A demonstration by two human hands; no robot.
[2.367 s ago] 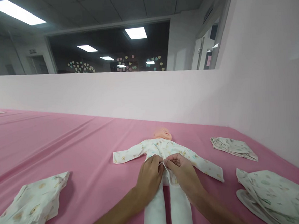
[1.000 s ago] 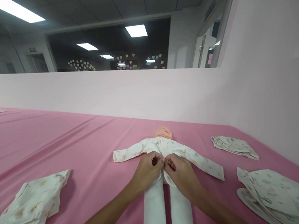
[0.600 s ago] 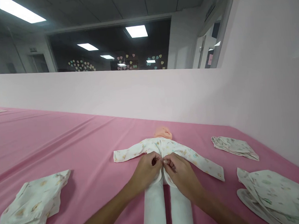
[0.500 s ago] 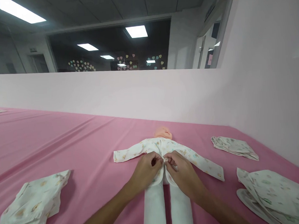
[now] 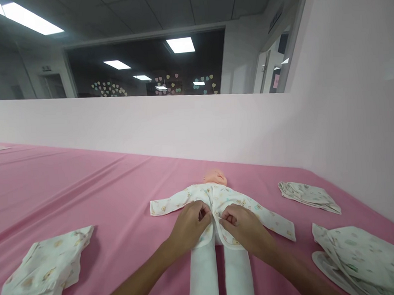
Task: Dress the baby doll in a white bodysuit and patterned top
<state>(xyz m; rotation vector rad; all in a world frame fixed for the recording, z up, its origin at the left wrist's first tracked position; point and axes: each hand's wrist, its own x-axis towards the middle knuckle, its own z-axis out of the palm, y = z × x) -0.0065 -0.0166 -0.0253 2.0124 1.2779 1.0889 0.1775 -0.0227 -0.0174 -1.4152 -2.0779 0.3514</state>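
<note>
A baby doll point(image 5: 215, 177) lies on its back, head away from me. It wears a white printed baby jacket point(image 5: 173, 203) with both sleeves spread out, and plain white trousers point(image 5: 204, 276). My left hand point(image 5: 191, 225) is closed in a pinch on the jacket's left front edge at the chest. Just across the front gap, my right hand point(image 5: 245, 229) pinches the right front edge. The two hands are a little apart. Between the curved lower flaps, the front hangs open. My fingertips hide the fastening.
A pink sheet point(image 5: 119, 192) covers the surface. Folded printed clothes point(image 5: 46, 270) lie at the left. At the right are a smaller folded garment point(image 5: 308, 196) and a larger one point(image 5: 363, 253). A low white wall point(image 5: 149, 123) runs behind, below a window.
My right hand has shifted slightly down and away from my left, so the gap between the fingertips is wider. The small round button seen at the right fingertips is now hidden.
</note>
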